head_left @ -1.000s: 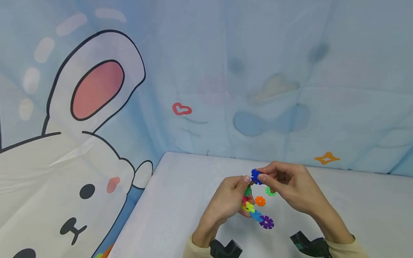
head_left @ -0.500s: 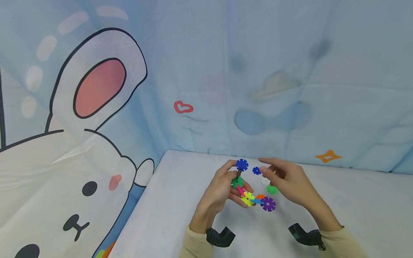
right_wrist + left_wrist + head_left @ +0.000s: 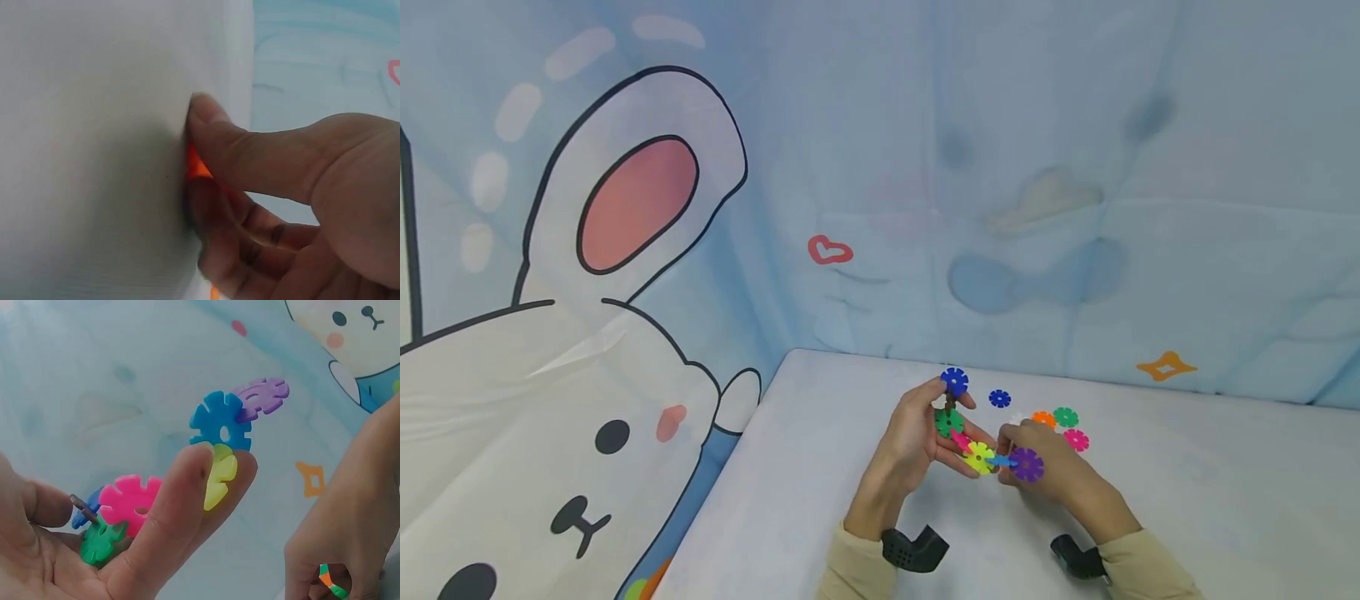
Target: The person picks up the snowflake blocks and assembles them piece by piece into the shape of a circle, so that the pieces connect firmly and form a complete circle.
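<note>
A chain of interlocked, notched plastic flower discs hangs across my left hand (image 3: 904, 450). From the top it runs dark blue (image 3: 955, 382), brown (image 3: 951, 403), green (image 3: 949, 422), pink (image 3: 960, 440), yellow (image 3: 980, 457), light blue (image 3: 1000, 461) and purple (image 3: 1027, 465). In the left wrist view, two fingers clasp the yellow disc (image 3: 221, 481), and the blue and purple end sticks out beyond them. My right hand (image 3: 1048, 462) is down at the tabletop, behind the purple disc. Its thumb and index finger pinch an orange disc (image 3: 197, 164), mostly hidden by the fingers.
Loose discs lie on the white table (image 3: 1210, 483) beyond my right hand: dark blue (image 3: 1000, 398), white (image 3: 1017, 418), orange (image 3: 1043, 419), green (image 3: 1065, 417) and pink (image 3: 1077, 440). A blue printed curtain (image 3: 880, 167) rises behind the table's back edge.
My right hand let go of the chain's dark blue disc, then moved down to the table and took an orange disc. My left hand has opened out, turning the chain towards the head camera.
</note>
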The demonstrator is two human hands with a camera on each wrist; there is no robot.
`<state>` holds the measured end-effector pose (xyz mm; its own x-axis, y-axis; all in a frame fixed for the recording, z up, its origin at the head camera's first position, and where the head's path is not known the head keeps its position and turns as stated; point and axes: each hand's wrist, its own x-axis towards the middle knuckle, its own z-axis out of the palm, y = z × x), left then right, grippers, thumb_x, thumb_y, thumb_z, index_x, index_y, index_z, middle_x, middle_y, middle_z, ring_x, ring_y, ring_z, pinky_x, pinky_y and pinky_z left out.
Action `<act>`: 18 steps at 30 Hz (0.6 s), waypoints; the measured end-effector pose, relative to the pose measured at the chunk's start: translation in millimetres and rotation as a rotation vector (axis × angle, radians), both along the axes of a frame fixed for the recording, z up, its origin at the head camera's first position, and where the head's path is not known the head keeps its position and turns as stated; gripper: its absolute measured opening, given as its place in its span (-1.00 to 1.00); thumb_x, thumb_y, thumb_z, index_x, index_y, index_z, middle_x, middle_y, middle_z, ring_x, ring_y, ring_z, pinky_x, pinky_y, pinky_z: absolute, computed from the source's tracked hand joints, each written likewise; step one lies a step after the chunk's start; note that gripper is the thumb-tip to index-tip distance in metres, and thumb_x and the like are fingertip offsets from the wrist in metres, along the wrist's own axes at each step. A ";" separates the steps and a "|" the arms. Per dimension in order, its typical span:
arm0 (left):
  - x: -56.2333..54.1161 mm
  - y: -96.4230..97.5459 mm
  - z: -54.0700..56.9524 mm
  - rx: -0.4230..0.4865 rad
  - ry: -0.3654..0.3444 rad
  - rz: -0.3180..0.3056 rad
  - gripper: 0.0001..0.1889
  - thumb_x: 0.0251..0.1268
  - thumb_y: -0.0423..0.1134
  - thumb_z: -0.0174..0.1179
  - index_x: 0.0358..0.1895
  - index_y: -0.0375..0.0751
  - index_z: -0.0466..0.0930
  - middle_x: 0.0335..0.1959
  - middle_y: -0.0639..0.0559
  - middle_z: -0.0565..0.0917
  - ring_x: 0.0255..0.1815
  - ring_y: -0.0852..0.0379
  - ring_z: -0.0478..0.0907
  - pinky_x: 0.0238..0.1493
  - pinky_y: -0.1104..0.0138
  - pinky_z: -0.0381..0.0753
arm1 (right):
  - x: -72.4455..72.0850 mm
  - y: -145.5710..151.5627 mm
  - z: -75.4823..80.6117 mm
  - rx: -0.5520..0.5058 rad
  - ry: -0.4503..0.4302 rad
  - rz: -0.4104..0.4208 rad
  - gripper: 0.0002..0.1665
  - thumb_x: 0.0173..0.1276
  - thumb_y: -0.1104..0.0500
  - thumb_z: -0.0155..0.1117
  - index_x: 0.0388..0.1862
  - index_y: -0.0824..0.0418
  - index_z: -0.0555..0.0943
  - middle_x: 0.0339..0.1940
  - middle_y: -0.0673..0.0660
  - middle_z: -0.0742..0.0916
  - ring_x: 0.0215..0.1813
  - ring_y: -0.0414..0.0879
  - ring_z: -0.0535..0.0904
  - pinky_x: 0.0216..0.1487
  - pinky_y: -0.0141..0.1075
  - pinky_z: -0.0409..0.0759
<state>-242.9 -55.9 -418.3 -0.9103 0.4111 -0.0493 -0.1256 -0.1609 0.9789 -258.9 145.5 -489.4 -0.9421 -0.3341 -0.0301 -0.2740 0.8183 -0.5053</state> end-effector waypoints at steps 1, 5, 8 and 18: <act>0.1 0.5 0.2 -0.003 0.001 -0.006 -0.58 0.74 -0.01 -0.31 -0.05 -0.21 0.50 -0.18 -0.54 0.77 -0.35 -0.15 0.86 -0.48 0.15 0.82 | -0.6 1.5 -0.5 -0.010 -0.012 0.001 -0.63 0.11 0.20 0.72 -0.26 0.21 0.64 -0.33 0.06 0.66 -0.23 -0.08 0.54 -0.14 -0.09 0.74; 0.7 2.4 1.6 -0.011 0.020 -0.023 -0.60 0.78 -0.01 -0.25 -0.07 -0.22 0.49 -0.16 -0.56 0.76 -0.39 -0.12 0.86 -0.54 0.21 0.80 | -4.2 9.0 -2.7 -0.032 -0.028 -0.003 -0.60 0.11 0.17 0.73 -0.23 0.23 0.63 -0.32 0.06 0.65 -0.21 -0.07 0.53 -0.13 -0.10 0.72; 1.4 3.9 2.5 -0.004 0.035 -0.027 -0.59 0.80 -0.02 -0.24 -0.08 -0.25 0.48 -0.16 -0.59 0.75 -0.49 -0.02 0.84 -0.59 0.24 0.77 | -5.4 13.6 -3.9 -0.009 -0.014 -0.011 -0.57 0.11 0.16 0.73 -0.19 0.24 0.64 -0.31 0.05 0.67 -0.21 -0.08 0.56 -0.11 -0.09 0.74; 5.9 8.2 2.3 0.025 0.089 -0.020 -0.57 0.81 -0.01 -0.23 -0.04 -0.30 0.49 -0.15 -0.69 0.70 -0.60 0.15 0.78 -0.63 0.24 0.75 | -9.9 23.5 -5.1 -0.038 0.005 0.000 -0.60 0.08 0.09 0.75 -0.36 0.19 0.64 -0.46 -0.01 0.63 -0.36 -0.12 0.48 -0.29 -0.24 0.60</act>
